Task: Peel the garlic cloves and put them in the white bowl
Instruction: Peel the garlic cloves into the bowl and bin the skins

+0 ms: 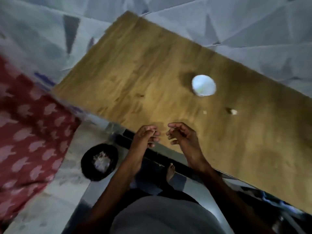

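Loosely, the right hand (182,135) hangs with fingers slack and spread, while the left hand (146,135) just beside it curls its fingers together; blur hides whether it pinches anything. Beyond the right hand sits the white bowl (203,85) on the wooden table (135,73), with a garlic clove (233,111) between, off to the right.

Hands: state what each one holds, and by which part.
Left hand: fingertips bunched together, but blur hides whether they pinch anything. Right hand: fingers loosely curled, nothing visible in them.
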`<state>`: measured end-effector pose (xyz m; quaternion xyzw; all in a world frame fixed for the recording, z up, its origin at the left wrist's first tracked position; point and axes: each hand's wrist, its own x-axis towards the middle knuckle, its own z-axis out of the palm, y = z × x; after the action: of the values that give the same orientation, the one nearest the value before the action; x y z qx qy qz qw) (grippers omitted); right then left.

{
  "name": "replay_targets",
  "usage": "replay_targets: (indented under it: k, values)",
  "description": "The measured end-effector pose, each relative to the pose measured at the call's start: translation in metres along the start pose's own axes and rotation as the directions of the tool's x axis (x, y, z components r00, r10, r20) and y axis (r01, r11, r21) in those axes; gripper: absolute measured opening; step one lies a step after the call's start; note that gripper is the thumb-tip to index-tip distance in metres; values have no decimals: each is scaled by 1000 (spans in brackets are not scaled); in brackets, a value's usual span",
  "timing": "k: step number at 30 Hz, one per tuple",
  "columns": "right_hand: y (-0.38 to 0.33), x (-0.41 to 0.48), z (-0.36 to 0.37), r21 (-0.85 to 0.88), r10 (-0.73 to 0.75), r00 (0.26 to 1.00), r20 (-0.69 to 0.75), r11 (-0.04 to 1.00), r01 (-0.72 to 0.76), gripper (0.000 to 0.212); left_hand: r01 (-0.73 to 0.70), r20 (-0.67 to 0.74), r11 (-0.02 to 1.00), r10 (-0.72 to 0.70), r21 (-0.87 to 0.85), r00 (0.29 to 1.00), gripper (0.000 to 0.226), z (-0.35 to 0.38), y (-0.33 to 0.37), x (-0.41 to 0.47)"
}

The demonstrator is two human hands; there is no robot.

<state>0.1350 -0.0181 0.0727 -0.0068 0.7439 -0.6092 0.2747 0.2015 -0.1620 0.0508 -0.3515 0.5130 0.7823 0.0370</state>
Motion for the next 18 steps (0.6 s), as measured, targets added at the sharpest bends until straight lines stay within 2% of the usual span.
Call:
replay_targets:
  k: [6,13,15,18]
  values:
    - [8,23,-125,73,-25,982,-189,997,39,23,-62,122,987,44,145,992,17,113,-8,33]
    - [28,59,-206,68,16,970,-241,998,1,17,-223,107,874,196,432,975,14,191,-17,103]
    - [31,70,-217,52,11,972,-237,999,1,16,-306,125,752,289,584,949,16,206,-20,126]
    - [33,84,-225,24,9,974,-226,1000,-4,15,-382,237,343,394,858,888,27,215,-27,155]
